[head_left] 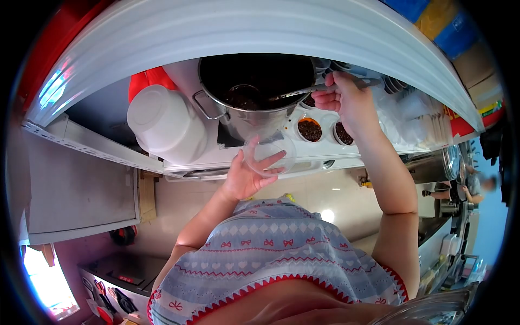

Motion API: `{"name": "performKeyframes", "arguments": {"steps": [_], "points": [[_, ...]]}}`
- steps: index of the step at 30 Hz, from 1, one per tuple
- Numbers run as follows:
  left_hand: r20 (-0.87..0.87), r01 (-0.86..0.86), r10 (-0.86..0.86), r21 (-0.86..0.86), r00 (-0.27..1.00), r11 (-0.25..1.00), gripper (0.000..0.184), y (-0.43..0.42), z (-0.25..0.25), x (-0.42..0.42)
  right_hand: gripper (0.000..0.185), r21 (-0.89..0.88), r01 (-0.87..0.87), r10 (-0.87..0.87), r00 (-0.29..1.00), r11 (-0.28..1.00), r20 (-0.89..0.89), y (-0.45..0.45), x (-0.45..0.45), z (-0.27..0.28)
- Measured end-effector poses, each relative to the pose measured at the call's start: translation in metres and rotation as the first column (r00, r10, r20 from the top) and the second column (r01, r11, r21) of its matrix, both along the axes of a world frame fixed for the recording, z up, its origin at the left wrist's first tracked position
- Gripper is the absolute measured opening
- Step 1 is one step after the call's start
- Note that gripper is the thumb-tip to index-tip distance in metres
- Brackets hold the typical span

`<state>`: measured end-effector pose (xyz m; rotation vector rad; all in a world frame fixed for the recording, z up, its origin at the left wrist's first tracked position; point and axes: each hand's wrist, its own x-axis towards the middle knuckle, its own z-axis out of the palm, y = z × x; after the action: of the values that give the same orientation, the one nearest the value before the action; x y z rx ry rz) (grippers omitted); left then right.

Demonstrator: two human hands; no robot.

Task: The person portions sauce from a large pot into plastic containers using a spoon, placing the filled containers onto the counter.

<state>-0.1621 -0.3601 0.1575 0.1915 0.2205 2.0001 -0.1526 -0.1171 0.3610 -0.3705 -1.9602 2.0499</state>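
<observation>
My left hand point(244, 176) holds a clear round plastic cup point(271, 154), with its fingers showing through the thin wall. The cup is just in front of a deep steel pot point(252, 122). My right hand point(348, 100) grips the handle of a metal ladle point(295, 94) above the pot's right rim. Inside the pot, the ladle's bowl carries a dark, chunky sauce. Much of the pot's interior is too dark to make out. To the right of the pot stand small cups of dark sauce point(310, 130), partly below my right hand.
A white plastic tub point(162, 122) lies left of the pot, beside something red point(151, 81). Stacked clear plastic containers point(417, 116) fill the shelf's right side. A white curved panel point(260, 30) overhangs the pot. Another person point(472, 187) is farther off at right.
</observation>
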Motion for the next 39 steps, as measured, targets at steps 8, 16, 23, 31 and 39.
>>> {"name": "performKeyframes", "arguments": {"steps": [8,16,23,31,39], "points": [[-0.021,0.016,-0.016,0.022,1.0,1.0,0.077,0.015,0.0,0.008,0.027,0.022,0.085,-0.083,0.993,0.996,-0.087,0.014,-0.009,0.018],[0.029,0.0,0.0,0.01,1.0,1.0,0.079,0.029,0.012,0.015,0.026,-0.053,-0.006,0.006,1.0,0.999,-0.012,0.041,-0.032,0.007],[0.005,-0.04,0.04,-0.027,0.999,0.999,0.081,0.038,0.014,0.023,0.024,-0.194,-0.013,0.019,0.999,0.981,0.027,0.058,-0.04,-0.003],[-0.006,-0.062,0.062,-0.007,0.998,0.998,0.074,0.055,0.019,0.026,0.029,-0.113,0.018,-0.016,1.0,0.993,0.014,0.054,-0.034,0.013],[0.047,-0.142,0.136,0.173,0.99,0.975,0.069,0.104,0.025,0.024,0.034,0.06,-0.007,0.015,0.992,0.998,-0.128,0.063,-0.02,0.019]]}}
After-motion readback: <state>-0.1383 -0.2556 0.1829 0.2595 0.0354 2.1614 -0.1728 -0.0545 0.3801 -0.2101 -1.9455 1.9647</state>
